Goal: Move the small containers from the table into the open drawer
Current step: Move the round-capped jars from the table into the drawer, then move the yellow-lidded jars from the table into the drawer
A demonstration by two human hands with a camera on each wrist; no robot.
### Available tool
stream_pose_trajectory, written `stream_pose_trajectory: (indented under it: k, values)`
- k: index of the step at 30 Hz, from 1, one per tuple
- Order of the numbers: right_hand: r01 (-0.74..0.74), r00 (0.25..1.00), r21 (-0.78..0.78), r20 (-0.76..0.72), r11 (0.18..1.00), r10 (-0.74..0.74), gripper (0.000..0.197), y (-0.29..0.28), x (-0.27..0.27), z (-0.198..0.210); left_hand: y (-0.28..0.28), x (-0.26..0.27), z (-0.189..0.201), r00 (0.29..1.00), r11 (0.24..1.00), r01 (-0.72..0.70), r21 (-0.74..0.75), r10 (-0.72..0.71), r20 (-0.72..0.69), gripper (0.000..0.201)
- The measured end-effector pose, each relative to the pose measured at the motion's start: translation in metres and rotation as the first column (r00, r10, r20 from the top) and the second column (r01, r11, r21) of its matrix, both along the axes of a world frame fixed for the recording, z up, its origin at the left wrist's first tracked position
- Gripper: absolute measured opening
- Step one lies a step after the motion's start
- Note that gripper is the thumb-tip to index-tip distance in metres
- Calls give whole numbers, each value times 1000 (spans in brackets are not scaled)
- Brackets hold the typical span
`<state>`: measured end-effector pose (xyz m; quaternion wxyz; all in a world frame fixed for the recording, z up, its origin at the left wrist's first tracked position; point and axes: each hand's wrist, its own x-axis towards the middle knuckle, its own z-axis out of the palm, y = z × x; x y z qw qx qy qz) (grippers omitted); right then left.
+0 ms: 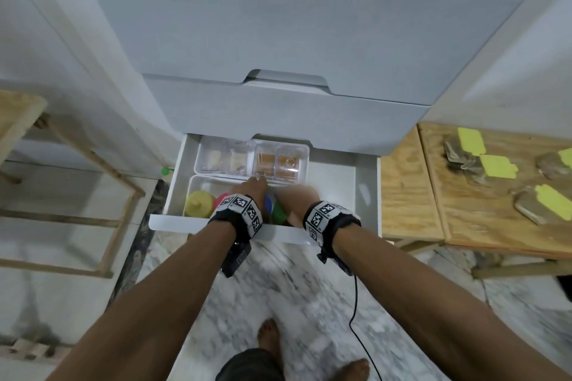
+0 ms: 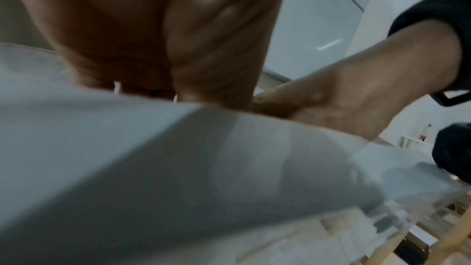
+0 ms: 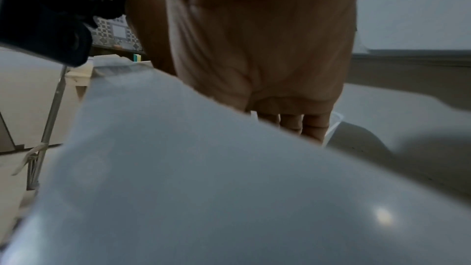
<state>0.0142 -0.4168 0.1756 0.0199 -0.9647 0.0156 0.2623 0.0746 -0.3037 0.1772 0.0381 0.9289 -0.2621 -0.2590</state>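
Observation:
The white bottom drawer [image 1: 182,224] is pulled out. At its back stand two clear containers, one with pale contents [image 1: 221,156] and one with orange contents [image 1: 281,161]. My left hand [image 1: 252,187] reaches in, its fingertips at the near rim of the orange one. My right hand [image 1: 297,199], blurred, is just to the right, over the front bin. In the right wrist view its fingers [image 3: 313,126] point straight down beside a clear rim [image 3: 335,122]. In both wrist views the drawer front [image 2: 178,168] hides the fingertips.
A white bin [image 1: 198,181] in the drawer's front holds yellow [image 1: 199,202], pink, blue and green [image 1: 280,213] bottles. Closed drawers [image 1: 278,40] overhang the open one. A wooden table [image 1: 408,195] with yellow-tagged packets stands at the right, a wooden frame [image 1: 18,120] at the left.

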Motion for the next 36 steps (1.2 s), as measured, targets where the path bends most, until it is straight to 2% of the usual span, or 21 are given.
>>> stream_pose_trajectory:
  k: [7,12,16,19,23,29,33,36]
  values:
    - [81,997,123,-20,989,-79,36,-12,-6,3,3,-4,4,999,999,36,15,-35,-28,52]
    - [169,973,231,116,958,-199,61,-40,-25,25,-10,-6,32,997,998,66,15,-66,-36,58]
    - [245,916,302,241,921,-322,58,-79,-59,54,-46,-24,58,988,989,150,17,-150,-22,59]
    - [326,857,312,300,892,-418,51,-123,-94,67,-87,-52,73,972,971,235,-37,-233,42,55]
    - [459,780,303,314,835,-542,45,-193,-145,74,-156,-93,88,955,946,295,-136,-293,38,47]
    - [615,679,261,306,744,-668,44,-312,-220,70,-272,-153,80,913,899,407,-159,-406,40,44]
    - [661,671,201,274,723,-689,47,-402,-257,55,-358,-178,60,886,877,463,-129,-456,84,43]
    - [665,699,131,240,735,-674,56,-469,-273,38,-429,-185,40,870,870,489,-63,-481,113,49]
